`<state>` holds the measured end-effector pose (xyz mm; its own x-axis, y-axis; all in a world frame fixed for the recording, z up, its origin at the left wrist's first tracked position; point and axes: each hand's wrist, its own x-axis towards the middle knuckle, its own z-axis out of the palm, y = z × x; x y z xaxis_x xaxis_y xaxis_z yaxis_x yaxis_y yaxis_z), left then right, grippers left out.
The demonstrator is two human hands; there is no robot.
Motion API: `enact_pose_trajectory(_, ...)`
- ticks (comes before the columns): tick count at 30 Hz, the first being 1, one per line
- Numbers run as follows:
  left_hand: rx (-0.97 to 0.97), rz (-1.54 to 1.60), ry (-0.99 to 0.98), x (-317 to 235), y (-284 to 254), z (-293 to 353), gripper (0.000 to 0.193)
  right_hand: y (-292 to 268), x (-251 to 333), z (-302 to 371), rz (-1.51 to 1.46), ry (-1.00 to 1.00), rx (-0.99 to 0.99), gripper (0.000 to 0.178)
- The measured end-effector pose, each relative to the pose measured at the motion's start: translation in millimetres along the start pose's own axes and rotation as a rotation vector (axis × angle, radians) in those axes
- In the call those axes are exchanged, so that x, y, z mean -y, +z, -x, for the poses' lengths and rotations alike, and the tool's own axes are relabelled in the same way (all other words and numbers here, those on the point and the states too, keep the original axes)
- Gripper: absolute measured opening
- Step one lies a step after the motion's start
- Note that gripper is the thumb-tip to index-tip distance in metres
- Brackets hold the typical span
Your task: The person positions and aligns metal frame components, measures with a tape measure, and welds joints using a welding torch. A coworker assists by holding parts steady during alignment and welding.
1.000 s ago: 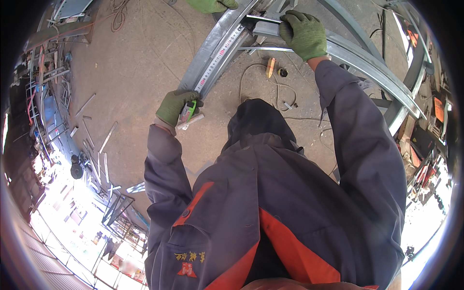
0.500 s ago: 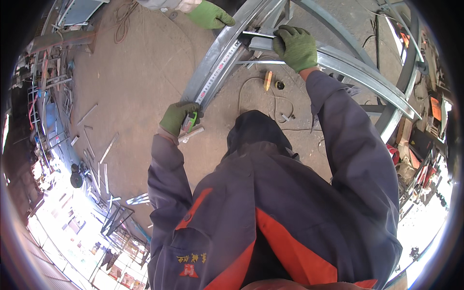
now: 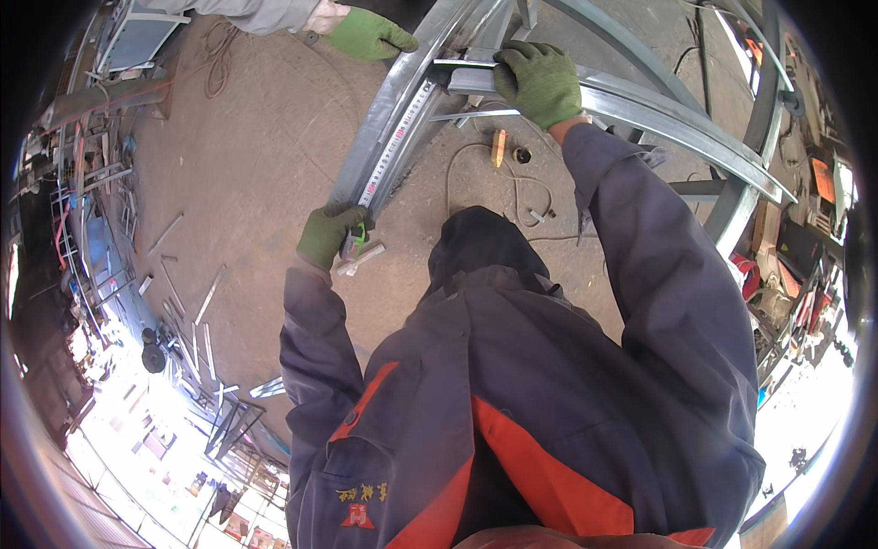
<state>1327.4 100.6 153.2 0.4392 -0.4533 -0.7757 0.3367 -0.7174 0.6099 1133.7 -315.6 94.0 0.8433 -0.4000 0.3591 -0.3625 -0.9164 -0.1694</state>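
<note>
My left hand (image 3: 329, 235), green-gloved, is curled shut around the tape measure case (image 3: 355, 243) at the lower end of the galvanised steel channel (image 3: 389, 137). The tape blade (image 3: 391, 148) runs up and to the right along the channel's long axis toward my right hand (image 3: 540, 82), whose fingers are clamped over a short steel section (image 3: 471, 84). A co-worker's gloved hand (image 3: 369, 35) rests near the channel's upper end.

Concrete floor (image 3: 256, 165), metal offcuts (image 3: 187, 311), cable (image 3: 476, 174)
</note>
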Motion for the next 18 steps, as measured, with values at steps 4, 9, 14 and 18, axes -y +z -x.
enact_pose_trajectory(4,-0.044,0.046,-0.03,5.0,0.9,-3.4,0.033,-1.1,0.9,0.4,0.002,0.012,0.02,0.029)
enact_pose_trajectory(9,-0.053,0.046,-0.042,6.9,0.6,-6.3,0.033,-1.2,1.0,2.1,0.029,0.017,0.04,0.03)
enact_pose_trajectory(14,-0.03,0.012,-0.013,6.9,-0.9,-7.4,0.031,0.7,2.3,-0.7,0.053,0.013,0.034,0.031)
enact_pose_trajectory(18,-0.043,-0.002,-0.015,7.1,0.7,-6.8,0.03,2.3,0.3,-1.7,0.039,0.023,0.08,0.032)
